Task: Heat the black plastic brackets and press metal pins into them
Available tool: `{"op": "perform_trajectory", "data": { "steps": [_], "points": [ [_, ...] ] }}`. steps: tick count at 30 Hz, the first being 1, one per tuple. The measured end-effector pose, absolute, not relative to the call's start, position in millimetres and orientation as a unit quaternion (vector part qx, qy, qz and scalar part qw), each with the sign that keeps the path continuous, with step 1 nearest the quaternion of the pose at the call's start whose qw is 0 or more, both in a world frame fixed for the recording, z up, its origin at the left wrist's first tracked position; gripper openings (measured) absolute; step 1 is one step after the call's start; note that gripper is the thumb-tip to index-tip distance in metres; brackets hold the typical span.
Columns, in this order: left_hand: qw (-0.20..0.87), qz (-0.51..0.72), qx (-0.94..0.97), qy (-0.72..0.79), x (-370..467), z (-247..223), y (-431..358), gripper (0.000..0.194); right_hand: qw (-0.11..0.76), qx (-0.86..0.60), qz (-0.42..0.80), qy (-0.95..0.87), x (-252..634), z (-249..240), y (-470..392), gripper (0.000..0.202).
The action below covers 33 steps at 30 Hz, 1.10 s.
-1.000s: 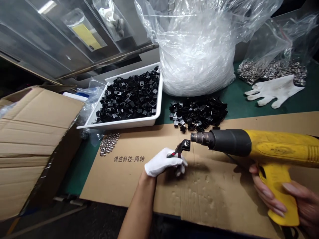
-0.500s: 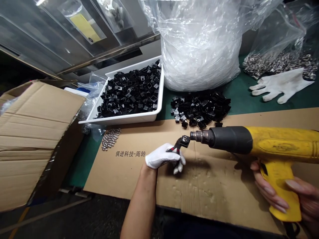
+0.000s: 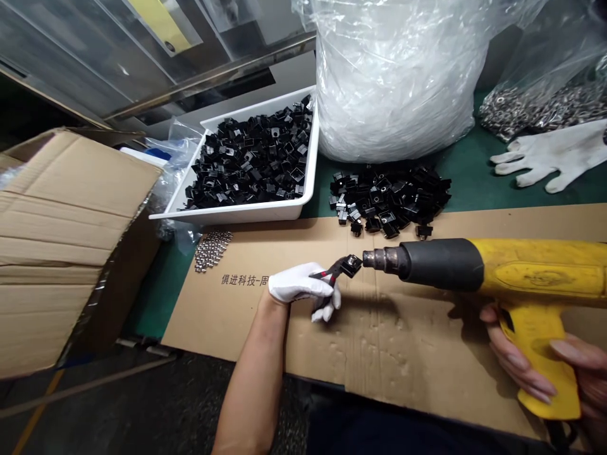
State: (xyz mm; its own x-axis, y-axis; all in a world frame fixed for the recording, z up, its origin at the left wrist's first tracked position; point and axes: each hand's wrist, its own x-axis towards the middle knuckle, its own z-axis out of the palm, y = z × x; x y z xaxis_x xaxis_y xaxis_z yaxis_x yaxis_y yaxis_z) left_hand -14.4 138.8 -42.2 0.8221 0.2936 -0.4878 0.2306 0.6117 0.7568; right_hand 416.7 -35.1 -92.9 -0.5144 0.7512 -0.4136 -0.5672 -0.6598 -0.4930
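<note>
My left hand (image 3: 306, 289), in a white glove, is closed around a pair of pliers (image 3: 334, 273) with dark, red-marked handles. The plier jaws grip a small black plastic part (image 3: 351, 266), tilted, right in front of a metal nozzle. That nozzle belongs to a yellow heat gun (image 3: 535, 268) with a black barrel, pointing left. Bare fingers of my right hand (image 3: 521, 363) wrap around its handle; part of this hand lies beyond the right edge.
A white tray (image 3: 237, 215) full of black parts stands behind, with a loose pile (image 3: 391, 199) beside it. Small metal pieces (image 3: 213, 251) lie on the cardboard sheet (image 3: 313, 363). Around them are a large plastic bag (image 3: 393, 82), a white glove (image 3: 554, 158) and a cardboard box (image 3: 71, 253).
My left hand has shifted slightly left, and the black part in the pliers has turned to show another side. The heat gun stays almost in place. The camera view has shifted a little.
</note>
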Motion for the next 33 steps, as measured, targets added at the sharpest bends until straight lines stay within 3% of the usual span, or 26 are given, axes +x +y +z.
{"op": "perform_trajectory", "data": {
  "steps": [33],
  "points": [
    [0.875,-0.115,0.394,0.255,-24.0,-52.0,158.3,0.038,0.373,-0.319,0.862,-0.124,408.9,-78.0,-31.7,0.046]
  ]
}}
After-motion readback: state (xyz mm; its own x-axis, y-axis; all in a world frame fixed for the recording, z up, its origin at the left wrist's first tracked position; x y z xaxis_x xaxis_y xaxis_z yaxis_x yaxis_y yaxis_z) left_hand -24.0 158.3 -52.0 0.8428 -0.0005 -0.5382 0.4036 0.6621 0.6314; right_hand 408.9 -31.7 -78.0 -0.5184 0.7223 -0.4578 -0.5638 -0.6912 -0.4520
